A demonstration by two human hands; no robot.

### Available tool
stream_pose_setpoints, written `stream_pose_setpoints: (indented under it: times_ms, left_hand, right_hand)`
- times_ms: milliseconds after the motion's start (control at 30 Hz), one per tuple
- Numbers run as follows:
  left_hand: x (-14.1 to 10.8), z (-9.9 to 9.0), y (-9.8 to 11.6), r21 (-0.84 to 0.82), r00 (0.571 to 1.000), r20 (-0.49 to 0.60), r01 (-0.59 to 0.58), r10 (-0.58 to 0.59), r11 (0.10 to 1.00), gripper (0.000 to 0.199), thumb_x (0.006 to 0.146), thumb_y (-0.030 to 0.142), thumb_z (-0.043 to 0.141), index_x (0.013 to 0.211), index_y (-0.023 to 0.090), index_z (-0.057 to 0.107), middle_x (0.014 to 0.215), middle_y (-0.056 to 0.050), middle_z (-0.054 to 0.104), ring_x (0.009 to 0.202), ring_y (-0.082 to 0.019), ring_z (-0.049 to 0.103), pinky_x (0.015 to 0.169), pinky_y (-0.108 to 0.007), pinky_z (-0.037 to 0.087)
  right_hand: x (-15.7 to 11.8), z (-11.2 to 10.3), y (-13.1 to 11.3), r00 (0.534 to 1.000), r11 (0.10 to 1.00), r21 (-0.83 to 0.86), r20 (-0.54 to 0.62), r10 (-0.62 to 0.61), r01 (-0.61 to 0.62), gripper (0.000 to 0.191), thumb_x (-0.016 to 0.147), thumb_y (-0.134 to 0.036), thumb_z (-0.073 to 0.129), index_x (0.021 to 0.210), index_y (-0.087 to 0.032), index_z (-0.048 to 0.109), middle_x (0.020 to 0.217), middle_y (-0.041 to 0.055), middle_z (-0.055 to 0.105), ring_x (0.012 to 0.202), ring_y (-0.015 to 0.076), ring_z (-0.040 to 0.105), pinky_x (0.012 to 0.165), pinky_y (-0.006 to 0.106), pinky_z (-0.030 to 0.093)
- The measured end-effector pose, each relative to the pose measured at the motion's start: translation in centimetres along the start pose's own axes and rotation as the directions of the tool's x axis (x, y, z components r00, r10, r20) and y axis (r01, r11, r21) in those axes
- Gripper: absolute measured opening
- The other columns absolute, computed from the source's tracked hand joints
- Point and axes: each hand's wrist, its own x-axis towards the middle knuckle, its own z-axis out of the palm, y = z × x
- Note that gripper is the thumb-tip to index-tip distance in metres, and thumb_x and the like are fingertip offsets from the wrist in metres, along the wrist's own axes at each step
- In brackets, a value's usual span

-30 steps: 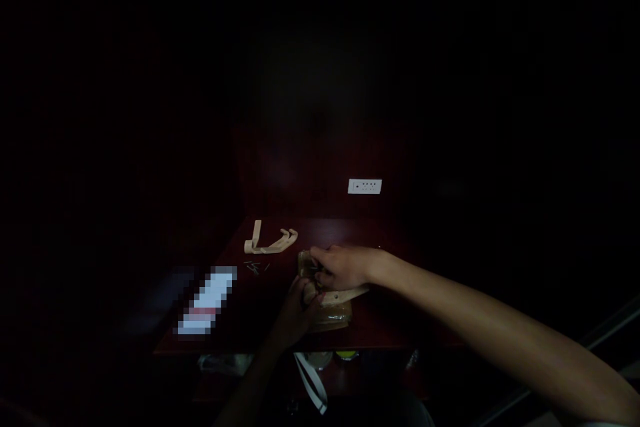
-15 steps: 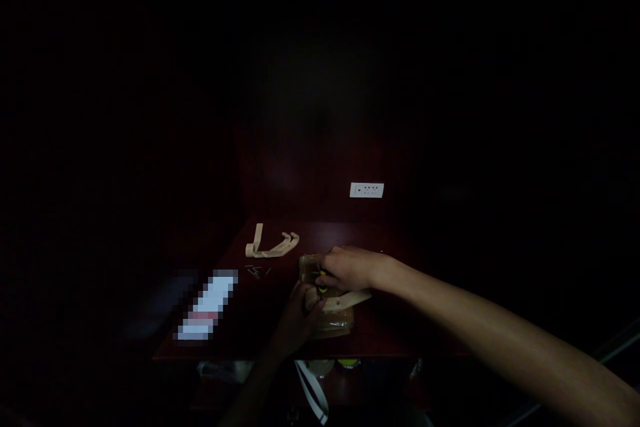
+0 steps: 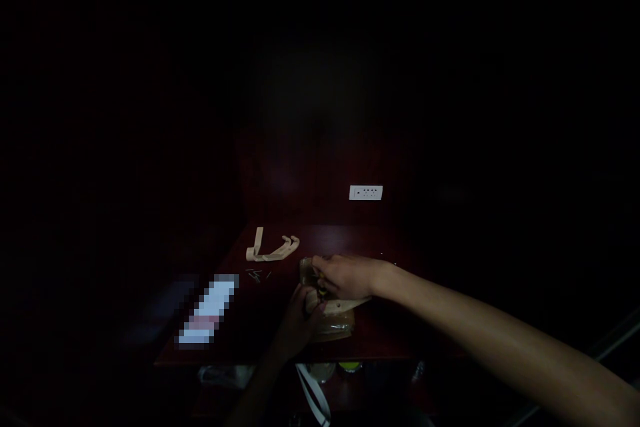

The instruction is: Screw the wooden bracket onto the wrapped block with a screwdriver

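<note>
My left hand (image 3: 299, 320) is closed on the left end of a pale, curved wooden piece (image 3: 345, 305), which has a hole in it. The piece rests on a block wrapped in shiny brown tape (image 3: 336, 325). Over that left end, my right hand (image 3: 345, 275) is closed round a small yellow-and-black handle (image 3: 323, 285) that looks like a screwdriver's. Its tip and the spot where it meets the wood are hidden by my fingers.
More pale wooden parts (image 3: 274, 255) lie at the back left of the dark red table (image 3: 240, 333), with several screws (image 3: 256, 275) in front of them. A blurred-out bright panel (image 3: 207, 310) is on the left. A white socket plate (image 3: 365, 193) is on the wall. A white strap (image 3: 315, 392) hangs below the table edge.
My right hand has turned a little about the handle, and its fingers now cover more of the yellow. My left hand and the wooden piece keep their place; the whole view has shifted slightly.
</note>
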Motion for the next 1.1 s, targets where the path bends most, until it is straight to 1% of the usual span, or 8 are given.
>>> stream_pose_setpoints:
  times_ms: [167,333,433,600,767,833,967,1100]
  left_hand:
    - [0.0,0.0,0.4,-0.006,1.000,-0.013,-0.016,0.016,1.000,0.026,0.082,0.044,0.054,0.094,0.021,0.057,0.097,-0.005,0.060,0.093,-0.021,0.055,0.086,-0.034,0.044]
    - [0.1,0.0,0.5,0.009,1.000,-0.022,0.000,0.000,1.000,0.028,0.082,0.047,0.053,0.090,0.020,0.057,0.092,-0.005,0.060,0.092,-0.021,0.054,0.086,-0.034,0.044]
    - [0.1,0.1,0.5,0.006,1.000,-0.020,0.009,-0.009,1.000,0.029,0.082,0.048,0.053,0.092,0.021,0.057,0.094,-0.005,0.060,0.094,-0.022,0.054,0.088,-0.034,0.043]
    - [0.1,0.0,0.2,-0.017,1.000,-0.005,0.004,-0.004,1.000,0.027,0.083,0.044,0.053,0.096,0.021,0.055,0.101,-0.005,0.058,0.097,-0.021,0.053,0.091,-0.035,0.041]
    - [0.1,0.0,-0.1,-0.005,1.000,-0.001,-0.004,0.004,1.000,0.024,0.084,0.042,0.052,0.093,0.021,0.054,0.094,-0.004,0.058,0.096,-0.021,0.052,0.092,-0.036,0.041]
    - [0.0,0.0,-0.1,-0.005,1.000,0.003,-0.003,0.003,1.000,0.024,0.084,0.042,0.052,0.094,0.021,0.054,0.095,-0.004,0.057,0.096,-0.021,0.052,0.091,-0.035,0.041]
    - [0.0,0.0,0.0,-0.003,1.000,0.006,0.013,-0.013,1.000,0.025,0.083,0.042,0.053,0.097,0.022,0.055,0.100,-0.005,0.058,0.102,-0.022,0.051,0.096,-0.037,0.039]
    - [0.0,0.0,0.3,-0.024,1.000,0.007,0.012,-0.012,1.000,0.026,0.083,0.043,0.053,0.098,0.021,0.056,0.104,-0.006,0.058,0.101,-0.022,0.052,0.093,-0.037,0.041]
  right_hand:
    - [0.2,0.1,0.5,1.000,0.997,-0.068,-0.009,0.026,-0.026,0.035,0.091,-0.039,0.042,0.115,-0.014,0.050,0.095,0.0136,0.066,0.076,0.0219,0.064,0.056,0.027,0.039]
    - [0.7,0.6,0.7,0.997,0.987,-0.156,-0.071,0.031,-0.042,0.041,0.093,-0.044,0.038,0.115,-0.012,0.052,0.096,0.0174,0.067,0.081,0.0257,0.065,0.062,0.031,0.043]
    - [0.7,0.6,0.6,0.995,0.983,-0.173,-0.085,0.051,-0.065,0.042,0.094,-0.046,0.035,0.114,-0.013,0.052,0.094,0.0174,0.067,0.081,0.0268,0.065,0.064,0.033,0.043]
    - [0.2,0.4,0.6,0.997,0.991,-0.110,-0.025,0.079,-0.082,0.037,0.090,-0.042,0.040,0.116,-0.017,0.046,0.092,0.0132,0.067,0.069,0.0238,0.063,0.054,0.030,0.039]
    - [0.0,0.4,1.2,0.999,0.998,-0.068,-0.042,-0.012,0.009,0.030,0.091,-0.033,0.040,0.114,-0.016,0.048,0.094,0.0125,0.067,0.071,0.0196,0.062,0.058,0.027,0.039]
    - [0.1,0.5,1.4,0.999,0.998,-0.058,-0.043,-0.031,0.029,0.031,0.092,-0.036,0.040,0.113,-0.016,0.050,0.093,0.0125,0.067,0.073,0.0197,0.062,0.058,0.027,0.039]
    - [0.5,0.3,1.6,0.999,0.994,-0.105,-0.044,-0.017,0.012,0.039,0.092,-0.045,0.040,0.110,-0.016,0.057,0.090,0.0123,0.068,0.072,0.0211,0.064,0.056,0.027,0.039]
    - [0.8,0.3,1.5,0.998,0.989,-0.149,-0.067,-0.001,-0.009,0.050,0.092,-0.055,0.035,0.106,-0.016,0.062,0.087,0.0128,0.069,0.075,0.0234,0.065,0.060,0.029,0.041]
